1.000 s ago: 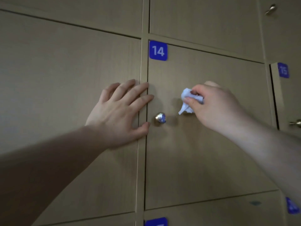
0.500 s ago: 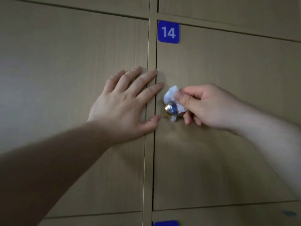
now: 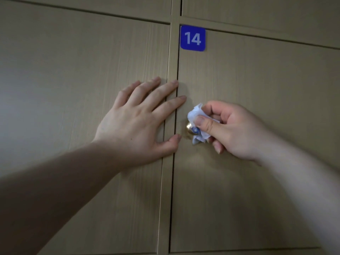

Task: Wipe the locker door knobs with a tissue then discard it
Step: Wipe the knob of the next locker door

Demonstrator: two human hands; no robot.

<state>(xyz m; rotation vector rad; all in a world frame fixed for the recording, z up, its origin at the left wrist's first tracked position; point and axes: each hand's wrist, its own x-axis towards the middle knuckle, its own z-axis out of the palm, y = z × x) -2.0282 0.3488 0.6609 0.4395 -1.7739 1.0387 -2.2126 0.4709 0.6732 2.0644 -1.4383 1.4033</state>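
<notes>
A small shiny metal knob sits at the left edge of locker door 14. My right hand pinches a crumpled white tissue between thumb and fingers and holds it against the right side of the knob, covering part of it. My left hand lies flat with fingers spread on the neighbouring door to the left, its fingertips reaching over the post onto door 14.
A blue label with the number 14 is stuck at the top left corner of the door. A vertical wooden post separates the two doors. More beige locker doors run above.
My right hand moved left and down with the tissue from beside the knob onto it. The view shifted slightly; my left hand stayed flat on the doors.
</notes>
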